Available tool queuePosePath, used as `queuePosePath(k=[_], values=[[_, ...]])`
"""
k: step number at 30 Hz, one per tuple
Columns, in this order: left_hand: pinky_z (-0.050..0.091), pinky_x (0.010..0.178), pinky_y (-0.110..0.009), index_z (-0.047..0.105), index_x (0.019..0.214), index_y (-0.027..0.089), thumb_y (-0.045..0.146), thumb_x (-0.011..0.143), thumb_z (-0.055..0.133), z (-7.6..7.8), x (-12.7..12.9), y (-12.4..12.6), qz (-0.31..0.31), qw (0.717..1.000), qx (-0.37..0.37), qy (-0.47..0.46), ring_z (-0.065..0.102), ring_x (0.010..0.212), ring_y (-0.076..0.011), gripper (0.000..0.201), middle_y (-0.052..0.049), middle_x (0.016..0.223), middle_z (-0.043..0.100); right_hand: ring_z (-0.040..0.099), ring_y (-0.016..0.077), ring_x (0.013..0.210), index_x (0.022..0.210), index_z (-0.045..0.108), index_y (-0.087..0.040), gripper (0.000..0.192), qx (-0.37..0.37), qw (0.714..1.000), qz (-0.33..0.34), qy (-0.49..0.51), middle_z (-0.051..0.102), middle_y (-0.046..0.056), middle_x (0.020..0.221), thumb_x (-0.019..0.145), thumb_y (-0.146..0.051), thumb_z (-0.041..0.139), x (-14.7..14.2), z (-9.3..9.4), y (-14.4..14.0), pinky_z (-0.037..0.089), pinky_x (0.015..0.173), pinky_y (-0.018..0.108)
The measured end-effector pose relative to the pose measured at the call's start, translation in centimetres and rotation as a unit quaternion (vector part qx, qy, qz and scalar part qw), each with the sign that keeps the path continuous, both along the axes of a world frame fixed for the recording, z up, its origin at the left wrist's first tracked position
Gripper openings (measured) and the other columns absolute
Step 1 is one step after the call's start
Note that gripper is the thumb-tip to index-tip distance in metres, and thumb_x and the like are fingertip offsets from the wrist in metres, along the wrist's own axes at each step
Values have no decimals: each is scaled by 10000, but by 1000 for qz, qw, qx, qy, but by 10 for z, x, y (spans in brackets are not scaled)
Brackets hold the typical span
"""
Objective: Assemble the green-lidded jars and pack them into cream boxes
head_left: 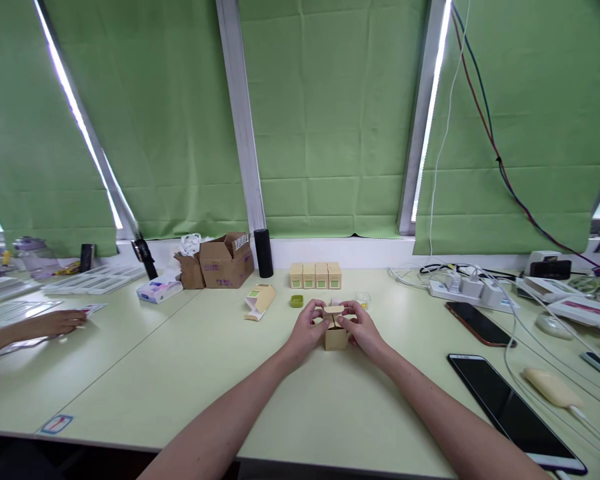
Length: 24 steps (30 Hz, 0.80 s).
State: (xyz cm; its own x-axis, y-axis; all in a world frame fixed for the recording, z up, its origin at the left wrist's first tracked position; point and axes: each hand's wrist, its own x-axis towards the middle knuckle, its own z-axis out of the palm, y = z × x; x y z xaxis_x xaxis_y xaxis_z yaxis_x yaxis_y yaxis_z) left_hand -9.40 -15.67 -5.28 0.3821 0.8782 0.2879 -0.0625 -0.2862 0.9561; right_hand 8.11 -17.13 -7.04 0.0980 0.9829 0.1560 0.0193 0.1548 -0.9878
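A small kraft cardboard box stands upright on the table in front of me, its top flaps raised. My left hand grips the box's upper left side, thumb at the flaps. From the other side, my right hand holds the upper right edge, its thumb also on the flaps. Just behind lie a small green container and a clear plastic container. Farther back stands a row of several closed kraft boxes with green labels. To the left rests a flattened, unfolded carton.
Brown cardboard boxes, a black cylinder and a tissue pack stand at the back left. Another person's hand is at far left. On the right are a tablet, a phone, a power strip and loose cables.
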Motion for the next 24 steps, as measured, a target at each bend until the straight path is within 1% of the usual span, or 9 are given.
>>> queuePosePath(k=[5,9,12,15,20,24], values=[[458,765,-255,558,913,214,328,806,741,2,1,1,5,1000,27,-3,640,940,-193,241,-26,934,647,531,122,650,1031,646,-233,388,45,999,-11,1,591,42,1084,680,-391,695,1,5,-4,402,474,227],[440,746,-249,561,900,210,297,797,739,3,1,1,16,999,32,7,630,931,-190,224,-28,925,645,509,126,640,1004,676,-227,327,106,994,-23,-3,618,54,1073,745,-427,667,3,10,-8,436,524,261],[433,739,-251,556,903,209,300,801,733,2,1,1,15,1000,25,9,627,945,-198,224,-40,935,658,524,152,706,987,698,-236,269,163,985,-44,-41,623,64,1063,804,-431,672,5,13,-11,471,591,279],[443,759,-262,563,910,209,325,789,750,0,1,2,14,1000,16,0,620,938,-200,251,-48,956,665,517,159,724,948,704,-244,210,198,976,-51,-74,604,56,1027,808,-401,709,5,14,-14,493,640,296],[459,835,-298,605,889,199,327,764,729,1,-1,4,-12,999,4,-43,608,910,-200,217,-39,920,653,506,176,732,881,703,-250,131,215,970,-49,-99,567,46,955,815,-363,700,3,13,-16,476,609,298],[454,890,-319,644,899,202,378,816,676,4,-4,4,-14,999,15,-50,603,951,-213,196,-44,951,658,471,163,667,843,702,-254,51,240,961,-46,-128,555,43,927,825,-283,664,2,14,-19,448,597,313]])
